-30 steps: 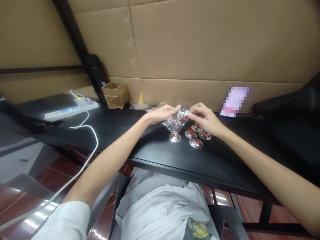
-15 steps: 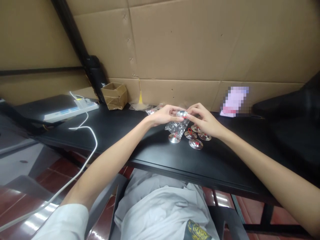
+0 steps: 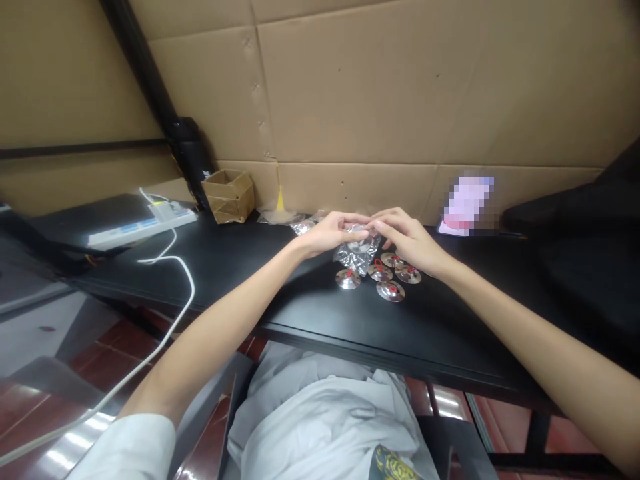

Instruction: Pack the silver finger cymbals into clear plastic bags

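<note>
A crinkled clear plastic bag hangs just over the table, its upper part pinched by my left hand between thumb and fingers. My right hand meets it from the other side, fingertips closed at the bag's top edge. Something pale and round shows through the plastic, too blurred to make out fully. Below the hands lie several small silver finger cymbals with red loops, among them a left one, a front one and a right one. The right hand partly covers the rear ones.
Behind the left hand lie more clear plastic packets. A small open cardboard box stands against the cardboard wall. To the left are a white power strip and its cable. A phone leans at the back right of the black table.
The silver cymbal held up between both hands no longer shows bare; the plastic bag now sits between the fingers. The hands have barely shifted.
</note>
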